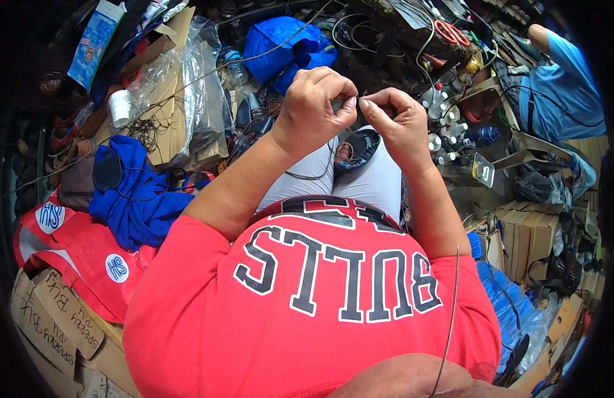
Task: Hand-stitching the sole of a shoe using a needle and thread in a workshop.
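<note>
My left hand (pixel 313 105) and my right hand (pixel 398 119) are raised over my lap, fingertips almost meeting. Each is closed in a pinch of thumb and forefinger. Whatever lies between the fingertips is too small to make out; only a tiny dark speck shows there. Below them, a dark shoe-like item (pixel 352 149) rests between my thighs, partly hidden by the right wrist. Thin dark thread (pixel 307 176) loops across my light trousers (pixel 293 188) on the left.
Left are flattened cardboard (pixel 176 119) with tangled thread, a white cup (pixel 120 108) and blue cloth (pixel 137 199). Ahead sits a blue bag (pixel 280 50). Several small bottles (pixel 439 109) and orange-handled scissors (pixel 451 32) lie right, near a person in blue (pixel 562 93).
</note>
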The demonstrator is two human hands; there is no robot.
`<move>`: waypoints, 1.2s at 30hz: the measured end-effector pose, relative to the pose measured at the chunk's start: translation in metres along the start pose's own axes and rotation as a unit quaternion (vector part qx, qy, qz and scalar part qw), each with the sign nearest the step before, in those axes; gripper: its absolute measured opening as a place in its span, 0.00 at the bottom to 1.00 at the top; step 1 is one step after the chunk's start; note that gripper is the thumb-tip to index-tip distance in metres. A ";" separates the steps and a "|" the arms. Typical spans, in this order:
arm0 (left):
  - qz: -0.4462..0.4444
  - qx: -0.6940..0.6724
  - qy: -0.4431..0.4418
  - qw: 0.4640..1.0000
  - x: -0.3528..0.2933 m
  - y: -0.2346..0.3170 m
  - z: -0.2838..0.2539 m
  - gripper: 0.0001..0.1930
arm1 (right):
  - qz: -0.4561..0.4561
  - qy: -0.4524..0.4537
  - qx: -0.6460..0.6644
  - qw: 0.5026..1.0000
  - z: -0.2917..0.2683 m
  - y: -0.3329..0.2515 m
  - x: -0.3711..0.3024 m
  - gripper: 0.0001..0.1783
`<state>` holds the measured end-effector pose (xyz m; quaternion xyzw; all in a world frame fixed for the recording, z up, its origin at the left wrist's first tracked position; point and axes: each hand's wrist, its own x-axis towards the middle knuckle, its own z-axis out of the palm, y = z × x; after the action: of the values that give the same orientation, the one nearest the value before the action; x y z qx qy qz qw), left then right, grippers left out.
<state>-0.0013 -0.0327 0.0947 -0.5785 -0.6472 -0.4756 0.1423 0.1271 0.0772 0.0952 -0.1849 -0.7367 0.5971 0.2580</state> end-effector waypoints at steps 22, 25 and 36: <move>-0.223 -0.111 0.058 0.967 0.015 -0.051 0.002 0.03 | 0.000 0.065 0.169 0.983 -0.001 0.008 -0.009 0.03; -0.231 -0.308 -0.034 0.922 0.020 -0.031 -0.003 0.06 | 0.020 0.058 0.258 0.964 -0.004 0.012 -0.005 0.03; -0.250 -0.374 -0.125 0.884 0.017 -0.014 0.003 0.07 | 0.036 0.020 0.253 0.967 -0.003 0.011 -0.006 0.05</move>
<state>-0.0175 -0.0184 0.0997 -0.4624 -0.5570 -0.6260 -0.2901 0.1338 0.0786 0.0841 -0.1520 -0.5495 0.7688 0.2895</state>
